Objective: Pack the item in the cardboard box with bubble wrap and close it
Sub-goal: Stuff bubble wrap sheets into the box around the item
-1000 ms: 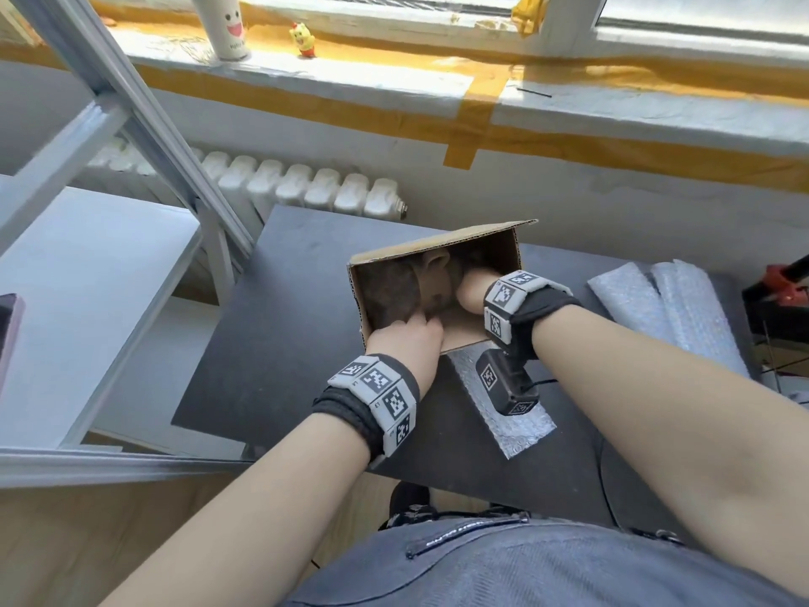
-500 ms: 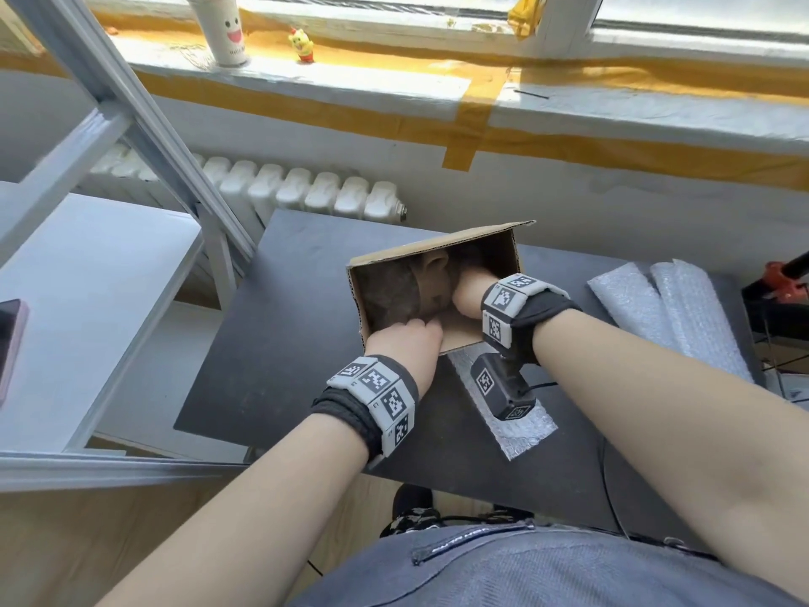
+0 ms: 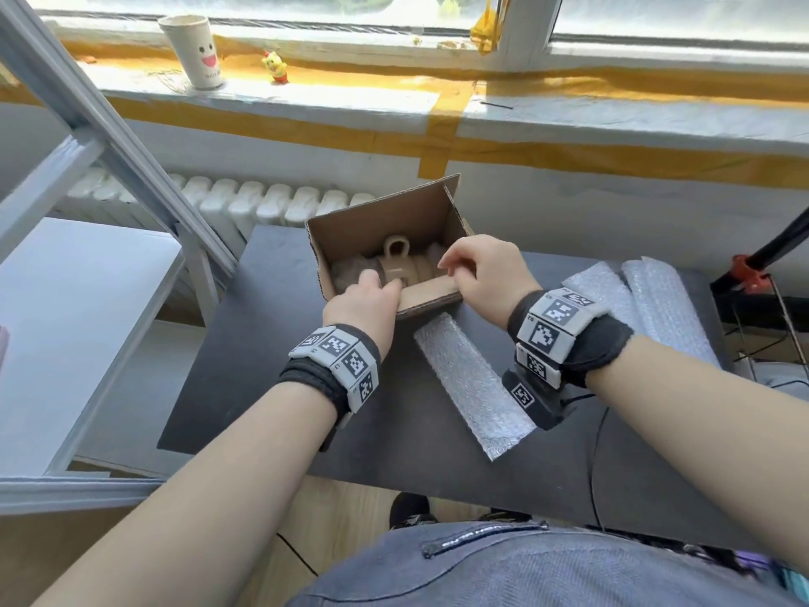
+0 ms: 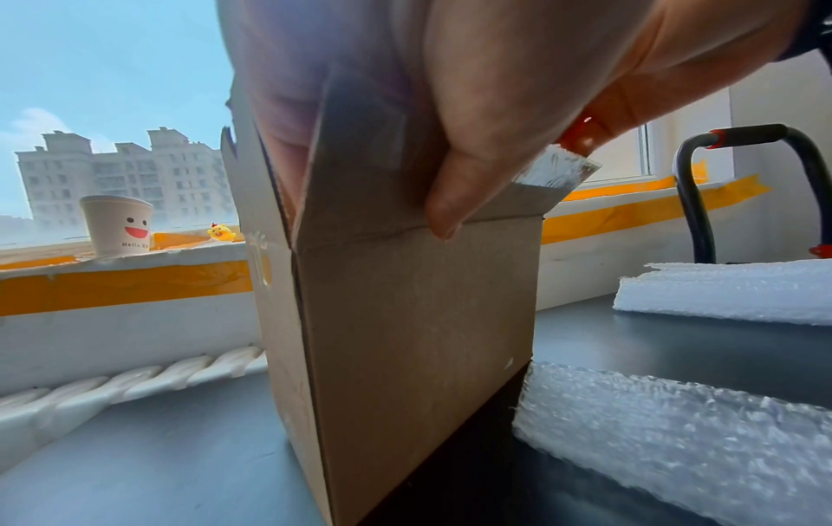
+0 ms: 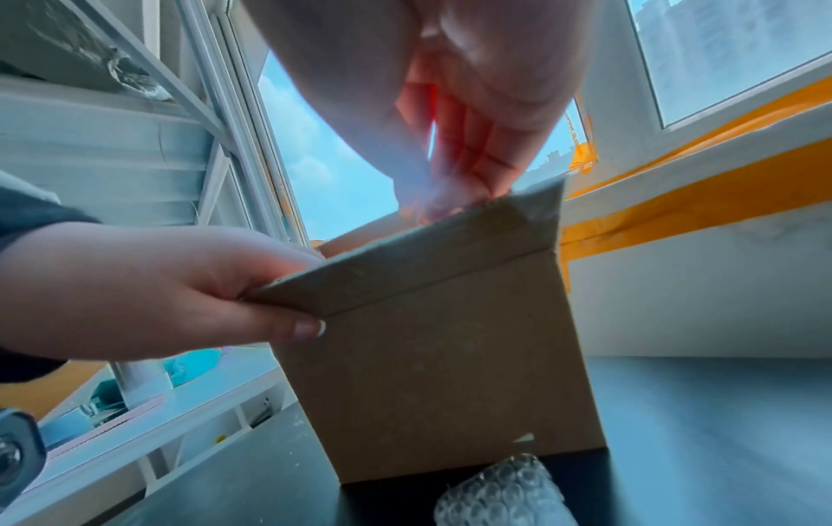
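My left hand (image 3: 365, 302) pinches the near flap (image 5: 405, 263) of the cardboard box (image 3: 431, 212), thumb outside, fingers (image 4: 288, 106) curled over its edge. My right hand (image 3: 483, 278) hovers at the flap's 3 o'clock end, fingertips (image 5: 454, 199) bunched on its top edge. The box stands open on the dark table (image 3: 271, 343); inside lies the item (image 3: 396, 265), a tan handled piece, with grey padding beside it. A bubble wrap strip (image 3: 473, 383) lies at the box's 5 o'clock, more rolls (image 3: 656, 300) at 3 o'clock.
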Available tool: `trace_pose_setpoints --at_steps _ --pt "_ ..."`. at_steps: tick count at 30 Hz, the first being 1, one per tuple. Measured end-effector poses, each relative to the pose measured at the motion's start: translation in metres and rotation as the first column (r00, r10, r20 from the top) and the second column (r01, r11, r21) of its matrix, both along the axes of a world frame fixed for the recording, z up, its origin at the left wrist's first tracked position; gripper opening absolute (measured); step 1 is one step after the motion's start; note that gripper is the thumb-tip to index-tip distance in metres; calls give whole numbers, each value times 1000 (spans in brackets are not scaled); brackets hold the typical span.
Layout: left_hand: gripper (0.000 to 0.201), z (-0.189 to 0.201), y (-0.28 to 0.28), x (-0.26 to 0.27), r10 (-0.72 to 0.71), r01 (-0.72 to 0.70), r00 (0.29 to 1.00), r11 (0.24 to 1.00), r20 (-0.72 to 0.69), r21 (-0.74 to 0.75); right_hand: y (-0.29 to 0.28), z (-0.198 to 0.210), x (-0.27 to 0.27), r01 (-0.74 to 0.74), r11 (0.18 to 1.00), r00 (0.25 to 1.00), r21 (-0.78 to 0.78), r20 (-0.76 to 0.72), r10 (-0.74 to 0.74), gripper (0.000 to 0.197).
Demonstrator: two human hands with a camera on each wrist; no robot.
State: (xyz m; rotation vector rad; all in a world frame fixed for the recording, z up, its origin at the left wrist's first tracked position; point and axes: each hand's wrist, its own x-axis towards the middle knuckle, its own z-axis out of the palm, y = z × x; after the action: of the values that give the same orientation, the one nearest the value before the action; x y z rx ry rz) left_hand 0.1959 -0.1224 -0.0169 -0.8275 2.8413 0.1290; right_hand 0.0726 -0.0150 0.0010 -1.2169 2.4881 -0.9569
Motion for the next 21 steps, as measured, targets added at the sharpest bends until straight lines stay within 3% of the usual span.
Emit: trace_pose_setpoints --at_steps 8,12,15,17,19,21 --pt "59 -2 10 -1 -29 20 998 990 -60 -141 29 -21 -7 46 999 998 24 36 -47 14" --pt "60 -18 27 2 -53 27 955 995 -292 -93 36 -31 0 24 1000 1000 -11 -11 -24 6" --pt "67 -36 40 5 -178 91 887 972 -426 -217 41 -41 4 29 999 999 -30 -25 -29 9" --pt "69 -47 46 9 -260 130 857 945 -446 -301 46 -51 3 24 994 1000 107 10 -25 14" --pt "65 -52 52 11 -318 156 824 923 -469 -351 51 -63 0 -12 936 998 353 57 -9 18" --pt "57 -57 60 14 -335 160 819 913 -466 -375 55 -75 -2 -52 850 994 525 113 -9 44"
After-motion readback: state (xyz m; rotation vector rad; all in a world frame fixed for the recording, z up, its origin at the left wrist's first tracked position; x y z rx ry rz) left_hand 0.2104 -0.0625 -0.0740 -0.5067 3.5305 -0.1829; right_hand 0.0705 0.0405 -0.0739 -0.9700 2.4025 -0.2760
